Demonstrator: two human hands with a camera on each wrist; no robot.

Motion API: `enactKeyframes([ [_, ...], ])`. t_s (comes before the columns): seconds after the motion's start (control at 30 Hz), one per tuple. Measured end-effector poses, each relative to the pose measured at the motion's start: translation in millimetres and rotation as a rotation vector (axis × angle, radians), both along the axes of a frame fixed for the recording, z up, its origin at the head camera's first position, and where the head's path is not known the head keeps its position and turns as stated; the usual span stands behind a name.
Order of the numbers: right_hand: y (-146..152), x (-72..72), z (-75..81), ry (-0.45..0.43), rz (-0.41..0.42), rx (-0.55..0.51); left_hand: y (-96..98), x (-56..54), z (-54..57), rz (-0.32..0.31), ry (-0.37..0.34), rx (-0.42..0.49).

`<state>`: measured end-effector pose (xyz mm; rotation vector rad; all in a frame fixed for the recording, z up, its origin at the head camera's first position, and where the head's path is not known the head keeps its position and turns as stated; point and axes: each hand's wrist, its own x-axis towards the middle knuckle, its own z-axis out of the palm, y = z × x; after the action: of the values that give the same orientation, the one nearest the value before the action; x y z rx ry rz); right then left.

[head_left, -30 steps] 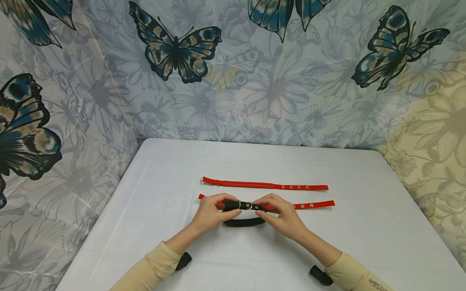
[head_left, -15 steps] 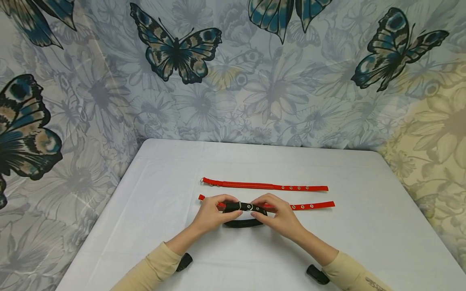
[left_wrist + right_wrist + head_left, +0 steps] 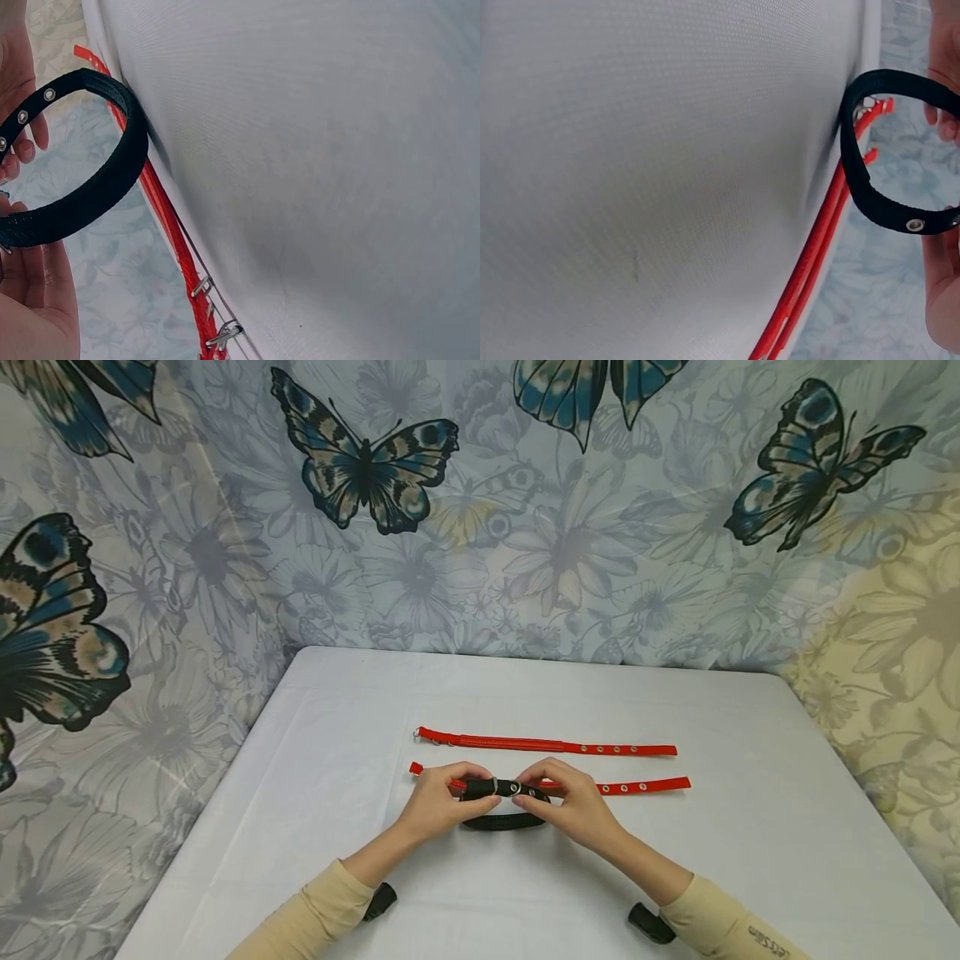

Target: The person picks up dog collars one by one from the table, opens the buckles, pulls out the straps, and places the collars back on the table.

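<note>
A black collar (image 3: 504, 822) with metal eyelets is bent into a loop, its ends meeting on the far side at a metal buckle and ring (image 3: 514, 788). My left hand (image 3: 435, 800) pinches the buckle end between thumb and fingers. From the other side, my right hand (image 3: 576, 802) pinches the eyelet part of the strap, fingertips close to the ring. Both wrist views show the padded band (image 3: 133, 150) as a round loop between the hands. Partly behind the hands lies a red collar (image 3: 645, 786), its middle hidden.
Beyond it, a second red collar (image 3: 513, 743) stretches across the white table (image 3: 360, 693), with a metal ring at its left end and eyelets toward the right. A butterfly-print cloth (image 3: 450, 593) hangs behind the table. Black wrist cameras (image 3: 651, 923) sit under the sleeves.
My right hand has slid slightly left along the black strap, its fingertips now nearer the ring and more of the strap's curve showing. The left hand has hardly moved. The red collars lie as before.
</note>
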<state>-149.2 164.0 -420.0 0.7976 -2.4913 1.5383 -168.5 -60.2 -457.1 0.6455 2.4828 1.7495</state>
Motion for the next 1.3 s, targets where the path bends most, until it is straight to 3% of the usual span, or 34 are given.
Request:
enactKeyframes([
  [0.83,9,1.2,-8.2,0.08,0.093,-0.024,-2.0,0.2,-4.2,0.016,0.012,0.001],
  [1.03,10,1.3,-7.3,0.088,0.096,-0.016,-3.3,-0.1,-4.7,0.012,0.021,0.001],
  [1.3,12,2.2,-6.1,0.083,0.064,-0.001,-4.2,1.4,-3.0,0.033,-0.024,0.029],
])
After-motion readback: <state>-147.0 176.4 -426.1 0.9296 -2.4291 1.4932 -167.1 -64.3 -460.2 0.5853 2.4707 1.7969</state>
